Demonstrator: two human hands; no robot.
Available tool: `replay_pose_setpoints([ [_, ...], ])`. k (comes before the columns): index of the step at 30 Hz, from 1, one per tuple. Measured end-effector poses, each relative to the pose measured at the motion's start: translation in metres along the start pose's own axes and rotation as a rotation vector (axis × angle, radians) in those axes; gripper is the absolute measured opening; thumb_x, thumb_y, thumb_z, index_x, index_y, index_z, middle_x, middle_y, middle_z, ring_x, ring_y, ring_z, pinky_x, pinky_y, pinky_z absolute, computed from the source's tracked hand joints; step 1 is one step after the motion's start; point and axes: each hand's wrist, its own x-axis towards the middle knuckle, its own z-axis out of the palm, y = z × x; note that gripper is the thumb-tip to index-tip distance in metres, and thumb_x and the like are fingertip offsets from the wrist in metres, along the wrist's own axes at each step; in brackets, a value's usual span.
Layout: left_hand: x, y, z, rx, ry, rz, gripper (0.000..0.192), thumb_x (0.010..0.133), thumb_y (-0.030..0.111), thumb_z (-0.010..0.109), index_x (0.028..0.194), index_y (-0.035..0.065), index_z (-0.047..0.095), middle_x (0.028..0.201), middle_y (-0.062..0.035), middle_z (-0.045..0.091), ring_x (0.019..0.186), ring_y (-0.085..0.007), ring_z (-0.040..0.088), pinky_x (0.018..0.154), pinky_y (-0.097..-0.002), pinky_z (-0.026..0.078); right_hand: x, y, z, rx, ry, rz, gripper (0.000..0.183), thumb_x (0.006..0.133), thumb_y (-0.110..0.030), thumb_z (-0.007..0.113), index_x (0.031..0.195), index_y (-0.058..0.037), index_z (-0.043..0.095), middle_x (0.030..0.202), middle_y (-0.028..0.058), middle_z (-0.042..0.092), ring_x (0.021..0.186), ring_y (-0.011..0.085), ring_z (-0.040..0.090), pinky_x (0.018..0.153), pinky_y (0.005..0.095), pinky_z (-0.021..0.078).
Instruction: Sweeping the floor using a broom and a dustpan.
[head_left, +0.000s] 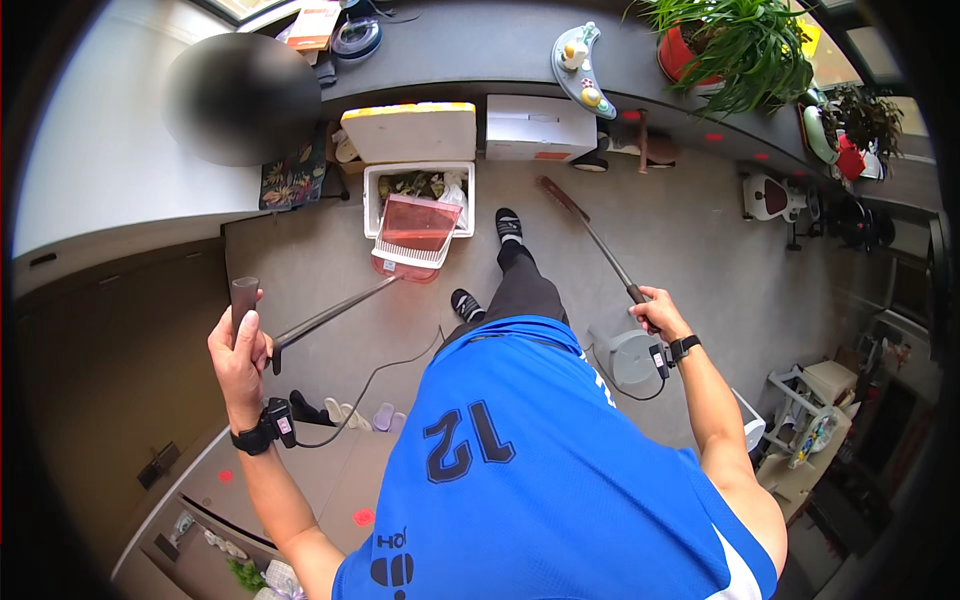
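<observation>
At the left, my left hand (241, 352) grips the dark handle of a long-handled dustpan (416, 232). Its translucent red pan, with a white comb edge, overlaps the front of an open white foam box (373, 202). Dark leafy matter (412, 184) and a white plastic bag (455, 195) lie inside that box. My right hand (657, 311) is closed around the dark grip of a long-handled broom (606, 251), whose reddish-brown head rests on the floor ahead, pointing away from me. The broom head and the dustpan are well apart.
Behind the foam box leans its lid (409, 135), beside a white carton (540, 131). A dark counter (465, 45) runs across the front, with a potted plant (694, 52). Near my right hand stands a grey-white stool (634, 358). Shoes (349, 415) line the cabinet at lower left.
</observation>
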Motion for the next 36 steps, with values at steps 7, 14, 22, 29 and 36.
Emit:
replay_pose_setpoints([
  [7, -0.072, -0.050, -0.053, 0.044, -0.039, 0.038, 0.034, 0.099, 0.017, 0.061, 0.126, -0.0037, 0.062, 0.058, 0.0061, 0.042, 0.048, -0.0042, 0.036, 0.049, -0.0214, 0.035, -0.020, 0.016, 0.078, -0.121, 0.083, -0.107, 0.072, 0.081, 0.003, 0.067, 0.148, -0.0001, 0.041, 0.067, 0.0040, 0.057, 0.047, 0.0121, 0.053, 0.039, 0.0290, 0.0413],
  [14, -0.104, -0.076, -0.069, 0.116, -0.085, 0.004, 0.037, 0.096, 0.023, 0.067, 0.120, -0.0039, 0.065, 0.063, 0.0062, 0.046, 0.051, -0.0021, 0.040, 0.047, -0.0191, 0.031, 0.016, 0.024, 0.109, -0.307, 0.135, -0.257, 0.071, 0.080, 0.000, 0.066, 0.147, -0.0051, 0.045, 0.066, 0.0052, 0.057, 0.044, 0.0146, 0.055, 0.038, 0.0309, 0.0416],
  [22, -0.131, -0.109, -0.061, 0.206, 0.033, -0.102, 0.032, 0.096, 0.024, 0.067, 0.117, -0.0006, 0.067, 0.066, 0.0063, 0.049, 0.053, -0.0016, 0.041, 0.048, -0.0193, 0.032, 0.031, 0.074, 0.131, -0.651, -0.026, -0.377, 0.025, 0.079, 0.004, 0.052, 0.103, -0.0007, 0.053, 0.067, 0.0181, 0.061, 0.051, 0.0277, 0.066, 0.044, 0.0401, 0.0513],
  [29, -0.171, -0.177, -0.087, 0.288, 0.236, -0.306, 0.026, 0.089, 0.024, 0.072, 0.099, 0.0007, 0.069, 0.063, 0.0033, 0.051, 0.054, -0.0063, 0.047, 0.051, -0.0263, 0.038, -0.014, 0.080, 0.111, -0.773, -0.165, -0.250, 0.033, 0.076, 0.006, 0.058, 0.109, 0.0016, 0.054, 0.072, 0.0188, 0.065, 0.053, 0.0259, 0.067, 0.044, 0.0388, 0.0522],
  [36, -0.252, -0.235, -0.088, 0.446, 0.774, -0.464, 0.038, 0.082, 0.025, 0.076, 0.063, 0.0003, 0.054, 0.057, -0.0004, 0.049, 0.055, -0.0146, 0.048, 0.056, -0.0371, 0.042, -0.045, 0.022, 0.080, -1.033, -0.291, -0.333, 0.070, 0.077, 0.006, 0.063, 0.145, -0.0010, 0.047, 0.076, 0.0121, 0.064, 0.049, 0.0185, 0.062, 0.044, 0.0343, 0.0498],
])
